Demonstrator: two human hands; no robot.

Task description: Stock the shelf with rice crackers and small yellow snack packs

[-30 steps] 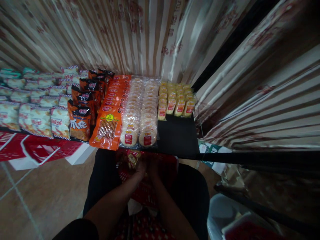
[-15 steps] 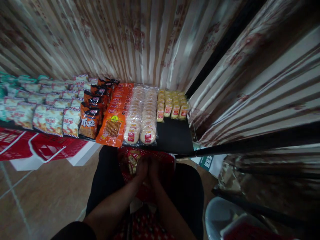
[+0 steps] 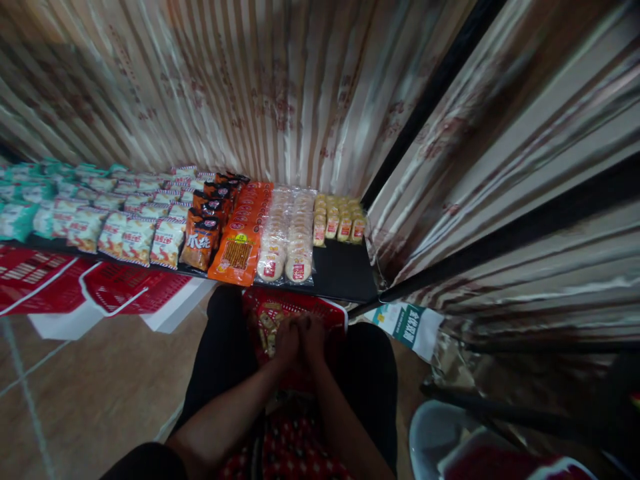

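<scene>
My left hand (image 3: 287,341) and my right hand (image 3: 313,338) are pressed together over a red shopping basket (image 3: 334,315) held between my knees. Their fingers look curled, but the dark hides what, if anything, they hold. Some packets (image 3: 269,321) lie in the basket's left part. Ahead, a low black shelf (image 3: 345,275) carries rows of snacks: yellow packs (image 3: 339,225), clear sleeves of round rice crackers (image 3: 289,235), orange packs (image 3: 243,235), dark orange bags (image 3: 204,230) and white bags (image 3: 125,233).
Red baskets (image 3: 113,291) on white blocks sit under the shelf at left. Striped curtains (image 3: 280,100) hang behind and to the right. A black bar (image 3: 500,243) crosses at right. A white-green box (image 3: 407,325) and a grey bin (image 3: 435,433) stand at lower right.
The view has pulled back and tilted, so the shelf looks smaller and farther. My hands stay joined over the basket, slightly lower in the frame.
</scene>
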